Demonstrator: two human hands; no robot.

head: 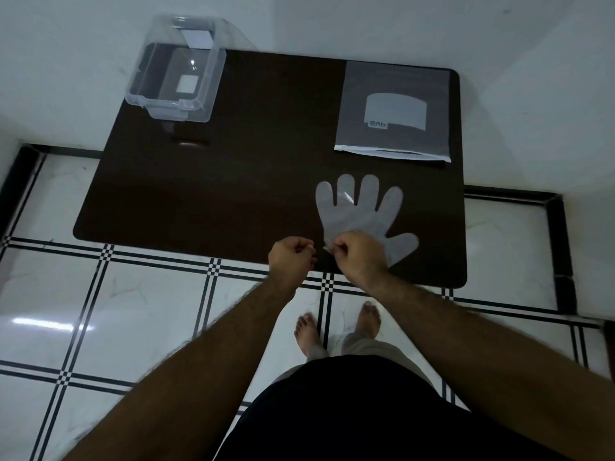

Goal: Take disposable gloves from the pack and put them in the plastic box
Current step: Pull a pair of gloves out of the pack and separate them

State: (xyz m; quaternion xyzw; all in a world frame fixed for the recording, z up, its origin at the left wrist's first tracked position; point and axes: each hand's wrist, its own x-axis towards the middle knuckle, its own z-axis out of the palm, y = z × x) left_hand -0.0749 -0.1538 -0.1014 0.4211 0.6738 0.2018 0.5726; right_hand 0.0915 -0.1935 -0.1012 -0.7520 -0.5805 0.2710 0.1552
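Note:
A clear disposable glove [361, 209] lies flat on the dark table [233, 181], fingers spread and pointing away from me. My right hand [361, 256] pinches the glove's cuff at the near edge. My left hand [291, 256] is closed just left of the cuff; whether it grips plastic I cannot tell. The grey glove pack [396, 111] lies flat at the far right of the table, its opening toward me. The clear plastic box [173, 81] stands open at the far left corner, with nothing visible inside but a label.
The box's clear lid stands up behind it against the white wall [332, 21]. The table sits in a corner between white walls. Below its near edge is a glossy white tiled floor [133, 294] with black lines, and my bare feet.

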